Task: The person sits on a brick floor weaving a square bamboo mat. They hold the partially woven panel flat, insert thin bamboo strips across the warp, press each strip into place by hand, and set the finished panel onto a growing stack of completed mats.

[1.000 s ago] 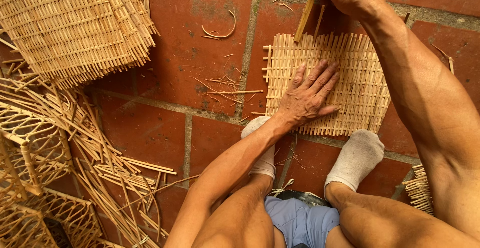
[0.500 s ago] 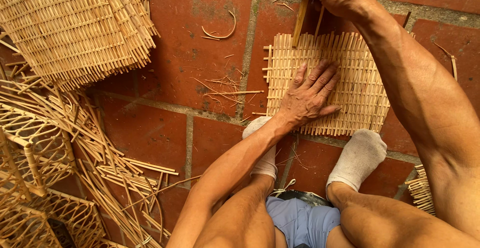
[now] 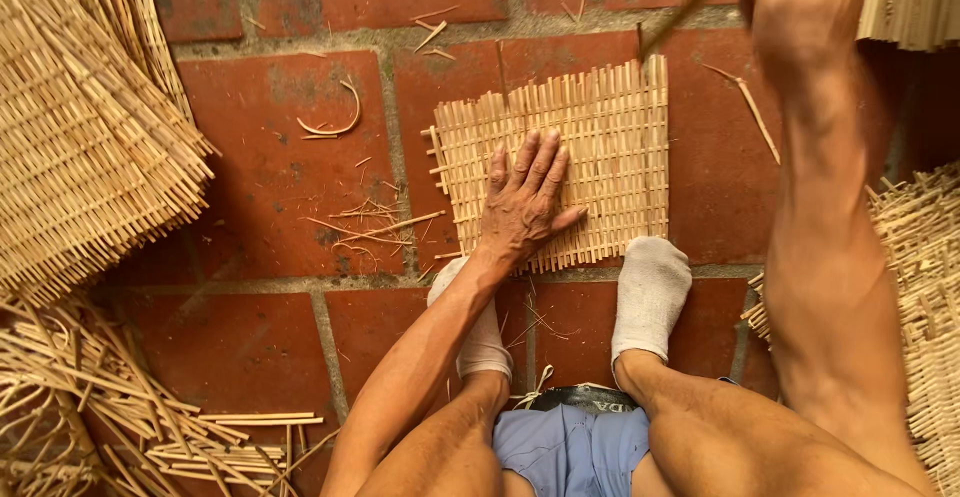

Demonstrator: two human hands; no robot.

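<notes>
While the left hand (image 3: 525, 202) stays pressed flat, fingers spread, on the woven bamboo mat (image 3: 600, 157) at mid-floor, the right hand (image 3: 805, 2) has lifted higher, clenched around a thin stick (image 3: 690, 7) above the mat's far edge: weaving continues.

Woven mat (image 3: 600, 147): rectangular panel of pale bamboo slats, loose ends protruding along its edges.
Pose: flat on the red brick floor (image 3: 270, 177).
Thin stick (image 3: 690, 5): slanted above the mat's far right corner.
</notes>
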